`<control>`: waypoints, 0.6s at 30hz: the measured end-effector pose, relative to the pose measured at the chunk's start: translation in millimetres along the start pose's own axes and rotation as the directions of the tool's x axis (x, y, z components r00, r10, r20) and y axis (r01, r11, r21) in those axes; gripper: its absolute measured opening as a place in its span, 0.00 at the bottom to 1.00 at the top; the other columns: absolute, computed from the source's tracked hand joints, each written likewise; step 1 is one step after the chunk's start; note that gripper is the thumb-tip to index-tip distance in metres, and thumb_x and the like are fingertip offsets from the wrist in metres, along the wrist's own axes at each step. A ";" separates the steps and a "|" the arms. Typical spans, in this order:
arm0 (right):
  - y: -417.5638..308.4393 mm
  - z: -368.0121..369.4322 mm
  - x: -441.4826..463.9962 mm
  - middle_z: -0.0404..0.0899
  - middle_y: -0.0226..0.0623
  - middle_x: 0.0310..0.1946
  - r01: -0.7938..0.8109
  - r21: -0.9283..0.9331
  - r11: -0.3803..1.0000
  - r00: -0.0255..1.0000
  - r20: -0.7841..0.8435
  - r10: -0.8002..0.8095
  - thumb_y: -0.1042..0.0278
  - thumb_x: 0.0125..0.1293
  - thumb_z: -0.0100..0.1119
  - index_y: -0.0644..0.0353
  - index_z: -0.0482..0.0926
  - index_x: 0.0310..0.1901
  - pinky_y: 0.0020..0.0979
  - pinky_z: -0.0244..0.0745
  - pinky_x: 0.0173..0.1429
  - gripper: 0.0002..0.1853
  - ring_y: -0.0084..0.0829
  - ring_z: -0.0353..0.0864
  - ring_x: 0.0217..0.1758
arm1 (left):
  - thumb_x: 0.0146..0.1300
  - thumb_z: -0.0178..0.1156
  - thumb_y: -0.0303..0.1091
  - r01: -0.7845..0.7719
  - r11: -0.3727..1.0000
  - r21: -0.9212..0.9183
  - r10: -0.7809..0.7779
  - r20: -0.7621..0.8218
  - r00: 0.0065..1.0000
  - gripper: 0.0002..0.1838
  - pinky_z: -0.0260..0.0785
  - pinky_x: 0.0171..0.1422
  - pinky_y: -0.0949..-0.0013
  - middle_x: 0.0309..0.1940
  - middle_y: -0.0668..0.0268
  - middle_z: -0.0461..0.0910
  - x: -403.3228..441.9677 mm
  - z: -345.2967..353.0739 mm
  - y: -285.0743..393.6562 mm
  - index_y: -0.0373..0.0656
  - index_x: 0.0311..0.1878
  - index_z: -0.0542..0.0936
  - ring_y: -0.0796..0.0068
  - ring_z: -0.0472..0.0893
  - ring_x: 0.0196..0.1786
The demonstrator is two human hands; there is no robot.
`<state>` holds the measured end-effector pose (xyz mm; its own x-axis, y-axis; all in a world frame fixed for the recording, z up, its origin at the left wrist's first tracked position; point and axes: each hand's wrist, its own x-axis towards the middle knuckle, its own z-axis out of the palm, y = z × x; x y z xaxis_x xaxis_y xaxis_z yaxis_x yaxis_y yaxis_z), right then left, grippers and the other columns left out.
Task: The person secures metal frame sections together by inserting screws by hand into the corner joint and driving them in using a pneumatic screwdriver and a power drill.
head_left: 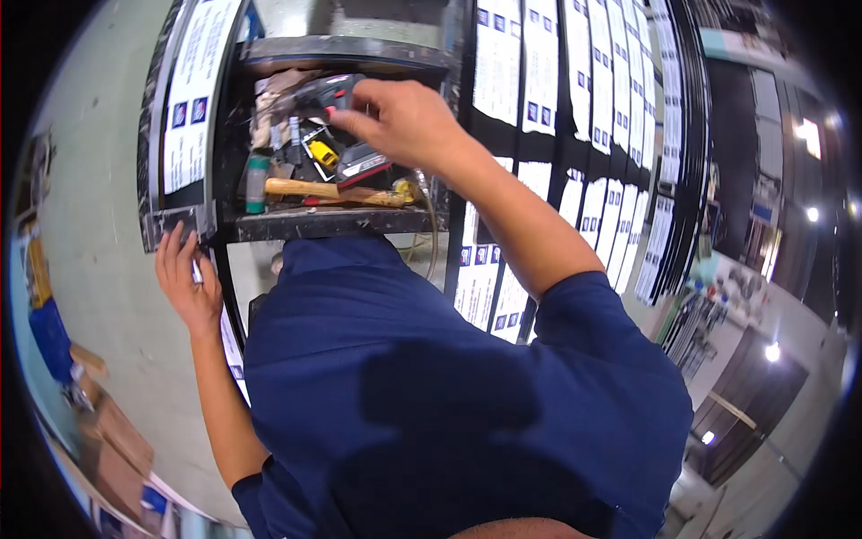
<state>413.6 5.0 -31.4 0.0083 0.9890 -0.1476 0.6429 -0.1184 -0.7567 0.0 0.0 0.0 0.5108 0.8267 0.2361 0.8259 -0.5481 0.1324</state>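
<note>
My right hand (395, 117) is over a dark tool tray (332, 225), beside a black and red cordless drill (328, 92). Its thumb and forefinger are apart, and the hand partly hides the drill's handle. The drill's battery (361, 163) shows below the hand. My left hand (190, 278) rests with outstretched fingers on the near end of a dark metal frame piece (175, 229). A small whitish thing (197, 271) shows by its fingers; I cannot make out what it is.
The tray holds a wooden-handled hammer (305, 188), a green-capped cylinder (257, 184), a yellow tool (321, 154) and a crumpled cloth (274, 99). Long dark profiles with printed white labels (498, 72) stand in rows to the right. Cardboard (121, 436) lies at lower left.
</note>
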 end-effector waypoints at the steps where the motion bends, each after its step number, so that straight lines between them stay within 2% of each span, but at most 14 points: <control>1: 0.1 2.6 -7.1 0.88 0.43 0.38 0.009 0.045 0.999 1.000 -0.022 -0.008 0.42 0.68 0.67 0.55 0.84 0.40 0.47 0.81 0.50 0.21 0.49 0.87 0.44 | 0.62 0.61 0.21 -0.024 1.000 0.013 0.024 0.009 1.000 0.21 0.56 0.81 0.46 0.66 0.57 0.81 3.5 -1.9 -6.5 0.41 0.59 0.83 0.48 0.73 0.73; 2: 1.5 -2.0 -15.9 0.88 0.43 0.38 -0.016 0.109 0.994 0.995 -0.097 0.026 0.43 0.68 0.67 0.55 0.84 0.40 0.47 0.80 0.50 0.20 0.50 0.87 0.45 | 0.61 0.60 0.20 -0.041 0.999 0.029 0.040 0.017 0.999 0.22 0.56 0.81 0.46 0.66 0.57 0.81 8.0 -0.9 -10.5 0.41 0.60 0.83 0.48 0.73 0.73; 3: 45.4 -78.1 -68.7 0.88 0.43 0.39 -0.174 -0.113 0.978 0.978 -0.136 0.158 0.46 0.68 0.67 0.56 0.84 0.42 0.45 0.80 0.51 0.19 0.49 0.87 0.45 | 0.61 0.60 0.20 -0.002 0.980 -0.197 -0.003 -0.027 1.000 0.23 0.56 0.81 0.47 0.66 0.58 0.80 -4.0 92.4 69.4 0.41 0.60 0.83 0.48 0.72 0.74; 5: 79.4 -111.8 -85.4 0.88 0.44 0.39 -0.327 -0.037 0.944 0.890 -0.348 0.294 0.48 0.69 0.66 0.58 0.85 0.44 0.43 0.80 0.51 0.19 0.47 0.88 0.44 | 0.61 0.59 0.20 -0.015 0.980 -0.200 0.010 -0.025 1.000 0.24 0.56 0.81 0.47 0.68 0.58 0.79 3.0 108.0 73.4 0.41 0.62 0.82 0.48 0.71 0.75; 7: 119.4 -145.7 -107.3 0.89 0.45 0.39 -0.452 -0.006 0.892 0.746 -0.551 0.375 0.51 0.70 0.66 0.60 0.86 0.47 0.39 0.81 0.50 0.19 0.43 0.89 0.42 | 0.61 0.58 0.20 -0.019 0.978 -0.207 0.014 -0.027 1.000 0.25 0.55 0.82 0.47 0.68 0.58 0.79 -0.2 111.4 73.6 0.42 0.63 0.82 0.48 0.71 0.75; 9: 159.7 -175.6 -136.9 0.89 0.46 0.36 -0.529 0.002 0.849 0.664 -0.622 0.415 0.53 0.70 0.66 0.63 0.87 0.46 0.37 0.80 0.47 0.18 0.38 0.88 0.40 | 0.61 0.59 0.20 -0.020 0.978 -0.207 0.011 -0.044 0.999 0.25 0.56 0.82 0.46 0.68 0.57 0.78 -1.3 113.6 75.0 0.42 0.63 0.82 0.48 0.71 0.75; 11: 197.6 -181.3 -157.5 0.88 0.46 0.34 -0.539 0.055 0.841 0.641 -0.621 0.452 0.54 0.69 0.66 0.65 0.87 0.46 0.35 0.80 0.45 0.18 0.36 0.88 0.38 | 0.62 0.57 0.19 0.015 0.968 -0.252 -0.027 -0.046 0.999 0.27 0.55 0.82 0.46 0.70 0.55 0.76 -3.5 114.8 78.4 0.41 0.65 0.80 0.47 0.69 0.76; 12: 191.4 -179.3 -157.2 0.88 0.46 0.34 -0.592 0.069 0.803 0.645 -0.556 0.524 0.55 0.69 0.67 0.65 0.87 0.45 0.35 0.80 0.45 0.18 0.35 0.88 0.37 | 0.61 0.56 0.18 0.028 0.955 -0.294 -0.054 -0.083 0.995 0.28 0.54 0.83 0.45 0.71 0.53 0.75 -3.0 115.2 83.6 0.40 0.67 0.78 0.46 0.68 0.77; 15: 179.6 -131.8 -133.4 0.89 0.44 0.37 -0.497 0.105 0.861 0.763 -0.420 0.492 0.56 0.69 0.66 0.62 0.87 0.46 0.35 0.80 0.48 0.17 0.35 0.89 0.41 | 0.61 0.55 0.19 0.080 0.946 -0.314 -0.117 -0.101 0.988 0.31 0.53 0.84 0.45 0.75 0.51 0.70 -2.2 117.9 91.1 0.39 0.71 0.75 0.42 0.63 0.80; 17: 178.2 -88.4 -100.7 0.90 0.47 0.40 -0.428 0.108 0.897 0.835 -0.332 0.439 0.57 0.69 0.65 0.61 0.88 0.47 0.37 0.81 0.55 0.15 0.42 0.90 0.47 | 0.63 0.57 0.20 0.113 0.951 -0.288 -0.146 -0.097 0.985 0.32 0.50 0.85 0.45 0.78 0.52 0.66 -3.2 117.1 94.6 0.41 0.73 0.72 0.43 0.59 0.82; 18: 161.9 -74.9 -80.9 0.89 0.51 0.44 -0.401 0.014 0.916 0.870 -0.307 0.386 0.59 0.69 0.64 0.62 0.87 0.48 0.42 0.81 0.59 0.15 0.48 0.89 0.51 | 0.63 0.58 0.20 0.123 0.949 -0.290 -0.163 -0.119 0.979 0.32 0.50 0.85 0.45 0.78 0.52 0.65 -2.0 114.5 99.3 0.42 0.73 0.72 0.43 0.59 0.82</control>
<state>574.4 -87.6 -94.2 0.4901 0.8421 -0.2252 0.5747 -0.5064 -0.6428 108.3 -41.5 -97.5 0.3371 0.8838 0.3243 0.7773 -0.4557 0.4338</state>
